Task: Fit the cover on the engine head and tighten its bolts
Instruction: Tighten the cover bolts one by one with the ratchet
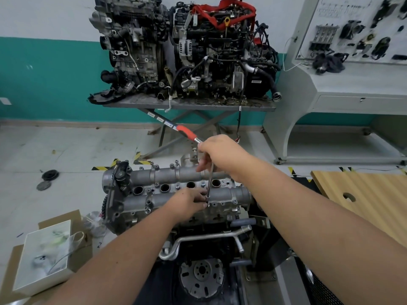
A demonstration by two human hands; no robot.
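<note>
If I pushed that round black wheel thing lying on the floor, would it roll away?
Probably not. The black pulley lies flat on the floor, so a push would likely make it slide. Stood on edge, its round rim could roll. It looks solid, so probably heavy for its size.

We see a matt, rough-cast grey metal cover (176, 195), a glossy chrome ratchet (210, 179) with a red plastic grip, pale wood-grain board (363, 194), brown cardboard (74, 216).
</note>
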